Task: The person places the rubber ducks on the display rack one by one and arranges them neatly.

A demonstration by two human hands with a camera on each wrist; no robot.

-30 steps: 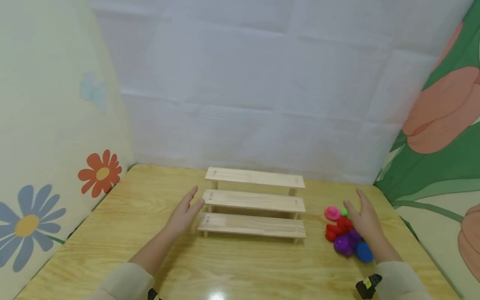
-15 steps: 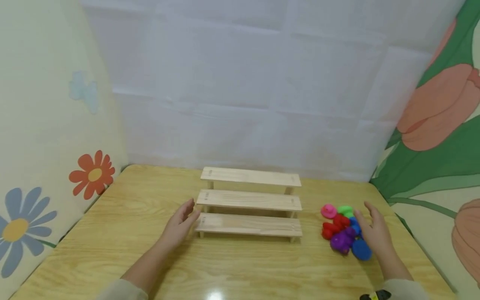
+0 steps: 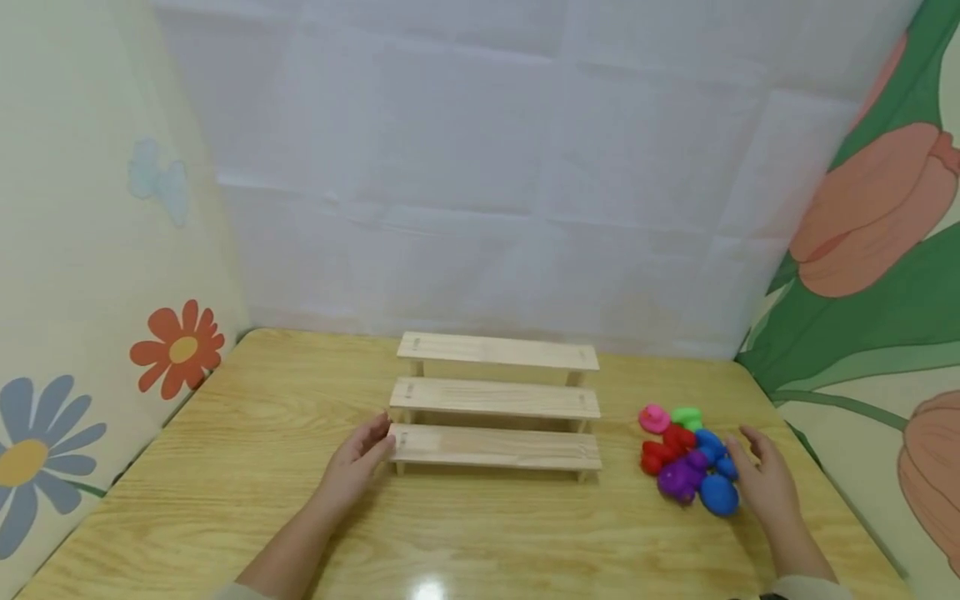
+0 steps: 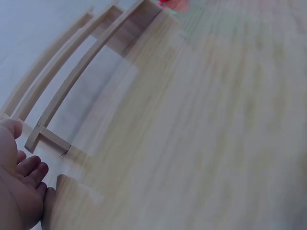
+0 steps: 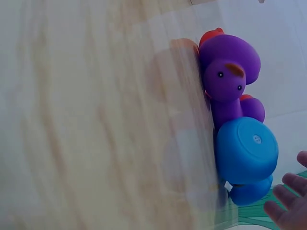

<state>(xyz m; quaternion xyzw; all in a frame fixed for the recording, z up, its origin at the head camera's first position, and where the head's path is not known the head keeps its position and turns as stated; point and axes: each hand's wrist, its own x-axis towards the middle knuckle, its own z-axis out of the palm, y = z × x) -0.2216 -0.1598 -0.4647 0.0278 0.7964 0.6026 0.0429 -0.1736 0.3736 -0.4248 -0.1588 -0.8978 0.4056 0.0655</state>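
Observation:
A three-tier wooden stand point(image 3: 495, 446) rests on the table with nothing on its boards. My left hand point(image 3: 352, 467) is at the left end of its lowest board, fingers loosely bent and gripping nothing; whether the fingertips touch the wood I cannot tell. To the stand's right lies a cluster of rubber ducks: pink point(image 3: 654, 418), green point(image 3: 686, 417), red point(image 3: 667, 450), purple point(image 3: 681, 479) and blue point(image 3: 718, 495). In the right wrist view a purple duck point(image 5: 225, 79) shows its beak, and a blue one point(image 5: 247, 151) lies tipped over. Just right of the cluster hovers my right hand point(image 3: 767, 483), relaxed and holding nothing.
The wood-grain table point(image 3: 480, 542) runs back to a white cloth wall point(image 3: 465, 167). Flower-patterned panels stand along its left side point(image 3: 90, 275) and right side point(image 3: 862, 350).
Both hands have come lower and nearer to me. My right hand has drawn off to the right of the ducks, uncovering blue ones. The head view has shifted slightly; stand and ducks stay put.

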